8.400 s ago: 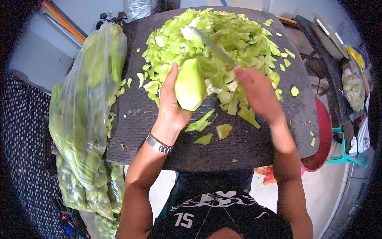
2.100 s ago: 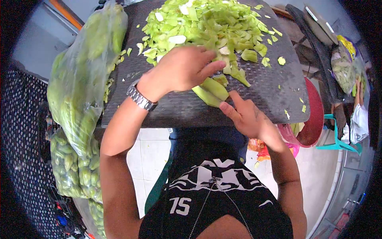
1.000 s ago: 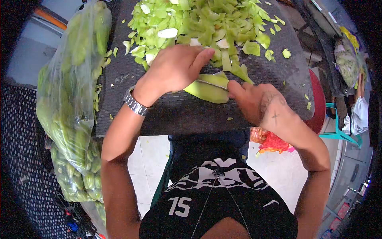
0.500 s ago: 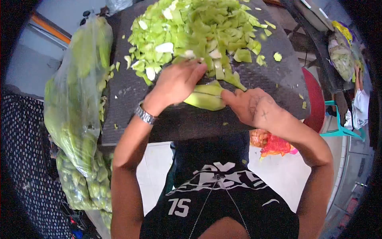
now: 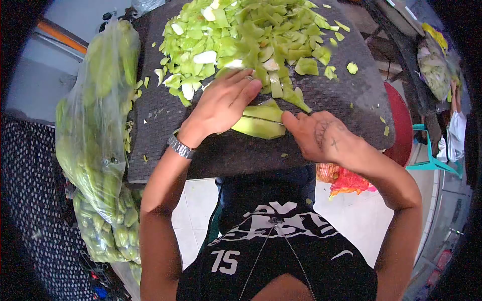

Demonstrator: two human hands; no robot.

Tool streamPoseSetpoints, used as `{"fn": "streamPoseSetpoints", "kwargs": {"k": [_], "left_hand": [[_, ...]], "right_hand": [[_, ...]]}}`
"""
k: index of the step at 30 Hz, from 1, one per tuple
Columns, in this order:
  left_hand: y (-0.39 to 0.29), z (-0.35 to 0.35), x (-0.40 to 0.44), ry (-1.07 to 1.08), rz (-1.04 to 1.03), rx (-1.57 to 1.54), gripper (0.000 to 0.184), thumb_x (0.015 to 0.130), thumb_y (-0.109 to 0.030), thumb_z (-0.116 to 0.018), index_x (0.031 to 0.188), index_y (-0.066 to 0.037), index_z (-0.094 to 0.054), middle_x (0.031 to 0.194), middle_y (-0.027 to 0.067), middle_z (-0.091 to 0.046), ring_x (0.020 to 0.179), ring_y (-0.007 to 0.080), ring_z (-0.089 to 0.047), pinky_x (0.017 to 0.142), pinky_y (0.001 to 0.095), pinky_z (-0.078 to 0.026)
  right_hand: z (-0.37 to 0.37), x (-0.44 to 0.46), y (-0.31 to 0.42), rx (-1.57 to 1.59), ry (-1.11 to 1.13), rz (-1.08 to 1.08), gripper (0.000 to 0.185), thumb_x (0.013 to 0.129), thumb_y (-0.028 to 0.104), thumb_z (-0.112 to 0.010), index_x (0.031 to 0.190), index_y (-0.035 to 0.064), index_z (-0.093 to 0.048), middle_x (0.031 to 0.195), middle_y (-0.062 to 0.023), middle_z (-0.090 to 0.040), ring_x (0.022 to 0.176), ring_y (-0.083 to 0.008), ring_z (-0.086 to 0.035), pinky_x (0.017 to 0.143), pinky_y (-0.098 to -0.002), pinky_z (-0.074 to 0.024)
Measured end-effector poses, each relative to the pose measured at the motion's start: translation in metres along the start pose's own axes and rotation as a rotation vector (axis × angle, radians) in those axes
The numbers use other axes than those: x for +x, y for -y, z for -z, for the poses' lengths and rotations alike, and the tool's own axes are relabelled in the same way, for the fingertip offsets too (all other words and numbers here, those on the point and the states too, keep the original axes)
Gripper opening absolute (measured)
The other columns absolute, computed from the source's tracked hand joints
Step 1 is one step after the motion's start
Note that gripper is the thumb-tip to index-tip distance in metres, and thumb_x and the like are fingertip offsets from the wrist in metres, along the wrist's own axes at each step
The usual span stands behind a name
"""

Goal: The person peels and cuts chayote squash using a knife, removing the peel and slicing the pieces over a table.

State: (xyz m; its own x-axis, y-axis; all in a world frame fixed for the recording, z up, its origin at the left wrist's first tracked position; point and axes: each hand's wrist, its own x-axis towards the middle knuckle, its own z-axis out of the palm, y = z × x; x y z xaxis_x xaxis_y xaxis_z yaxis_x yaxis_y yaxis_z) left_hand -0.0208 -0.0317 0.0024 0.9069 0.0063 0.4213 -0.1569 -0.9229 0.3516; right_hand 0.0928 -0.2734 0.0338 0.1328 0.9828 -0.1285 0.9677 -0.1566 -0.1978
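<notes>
A pale green, chayote-like vegetable [image 5: 258,128] lies near the front edge of the dark textured tabletop [image 5: 165,160]. My left hand [image 5: 223,103] presses on its left end, fingers together and curled over it. From the right, my right hand [image 5: 314,131] grips a knife [image 5: 267,120], its handle hidden in the fist. Only a thin line of the blade shows, lying across the vegetable. Just beyond both hands spreads a large heap of cut green pieces [image 5: 251,37], some with white flesh showing.
Clear plastic bags of whole green vegetables [image 5: 95,120] stand along the table's left side. A red round seat or lid [image 5: 400,125] and a teal stool [image 5: 432,155] are at the right. A red net bag [image 5: 351,180] rests on the floor below. Loose scraps dot the tabletop.
Both hands stay almost in place on the vegetable and knife. The view has shifted slightly, and the heap looks about the same.
</notes>
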Motion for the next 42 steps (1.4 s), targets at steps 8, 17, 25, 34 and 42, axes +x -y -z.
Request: {"fn": "streamPoseSetpoints", "kwargs": {"k": [8, 17, 25, 34, 42], "left_hand": [[-0.025, 0.03, 0.037, -0.139, -0.103, 0.193, 0.039, 0.102, -0.039, -0.057, 0.102, -0.003, -0.07, 0.104, 0.0172, -0.068, 0.106, 0.0383, -0.062, 0.093, 0.0515, -0.045], [-0.008, 0.01, 0.027, 0.137, 0.106, -0.219, 0.037, 0.108, -0.026, -0.045, 0.122, 0.001, -0.065, 0.113, 0.0254, -0.069, 0.108, 0.0428, -0.064, 0.096, 0.0432, -0.05], [0.007, -0.01, 0.011, -0.161, 0.35, -0.63, 0.049, 0.11, -0.033, -0.032, 0.118, 0.0, -0.067, 0.106, 0.0225, -0.069, 0.1, 0.0323, -0.067, 0.089, 0.0397, -0.05], [-0.057, 0.059, -0.008, -0.182, 0.396, 0.046, 0.043, 0.087, -0.037, -0.079, 0.104, 0.001, -0.066, 0.084, 0.0194, -0.065, 0.074, 0.038, -0.067, 0.066, 0.0444, -0.054], [-0.093, -0.004, -0.073, -0.105, 0.513, 0.225, 0.076, 0.071, -0.046, -0.09, 0.123, 0.001, -0.062, 0.12, 0.0206, -0.059, 0.116, 0.0406, -0.056, 0.099, 0.0518, -0.047]], "right_hand": [[-0.016, -0.012, -0.002, -0.239, -0.097, 0.1, 0.024, 0.09, 0.013, -0.054, 0.111, 0.0011, -0.051, 0.067, -0.0087, -0.051, 0.055, -0.03, -0.058, 0.05, -0.0411, -0.0379], [-0.015, -0.017, -0.001, -0.635, -0.353, 0.235, 0.035, 0.09, 0.02, -0.053, 0.12, 0.0007, -0.055, 0.067, -0.001, -0.045, 0.05, -0.0178, -0.05, 0.05, -0.0327, -0.0336], [-0.033, -0.009, -0.013, -0.355, -0.167, 0.198, 0.038, 0.087, 0.015, -0.059, 0.12, -0.0035, -0.059, 0.06, -0.0055, -0.053, 0.051, -0.0257, -0.062, 0.043, -0.0391, -0.0448], [0.004, 0.005, -0.002, 0.097, 0.181, -0.122, 0.026, 0.095, 0.015, -0.056, 0.118, 0.0026, -0.053, 0.08, -0.0243, -0.07, 0.079, -0.0434, -0.072, 0.064, -0.0557, -0.0548], [0.003, -0.006, -0.009, 0.32, 0.014, -0.206, 0.023, 0.1, 0.021, -0.057, 0.112, 0.0019, -0.051, 0.08, -0.0294, -0.066, 0.082, -0.0519, -0.065, 0.069, -0.061, -0.0509]]}}
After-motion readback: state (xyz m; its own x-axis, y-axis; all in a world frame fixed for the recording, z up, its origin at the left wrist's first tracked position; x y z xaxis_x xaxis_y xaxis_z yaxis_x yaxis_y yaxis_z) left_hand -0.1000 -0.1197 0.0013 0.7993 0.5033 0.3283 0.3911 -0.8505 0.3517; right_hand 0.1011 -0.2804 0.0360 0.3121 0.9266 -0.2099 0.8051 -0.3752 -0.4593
